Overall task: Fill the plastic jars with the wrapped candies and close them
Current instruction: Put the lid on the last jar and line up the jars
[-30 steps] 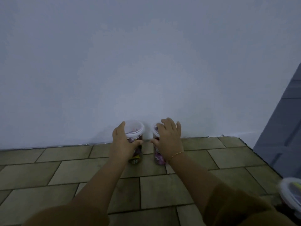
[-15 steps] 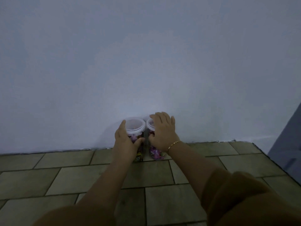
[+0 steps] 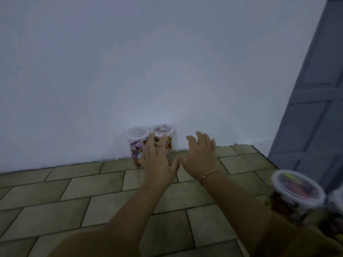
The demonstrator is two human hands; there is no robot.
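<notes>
Left grip [image 3: 157,160] open, right grip [image 3: 199,154] open, three lidded jars [image 3: 138,143]

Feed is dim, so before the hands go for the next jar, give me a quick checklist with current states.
1. Two clear plastic jars of wrapped candies by the white wall, left one and right one, upright: ok.
2. White lids seated on both: ok by appearance; seal cannot tell.
3. Left hand free: ok, fingers straight, in front of the jars; contact cannot tell.
4. Right hand free: ok, open above the tiled floor.
5. Third lidded jar at lower right within reach: cannot tell, blurred.
</notes>
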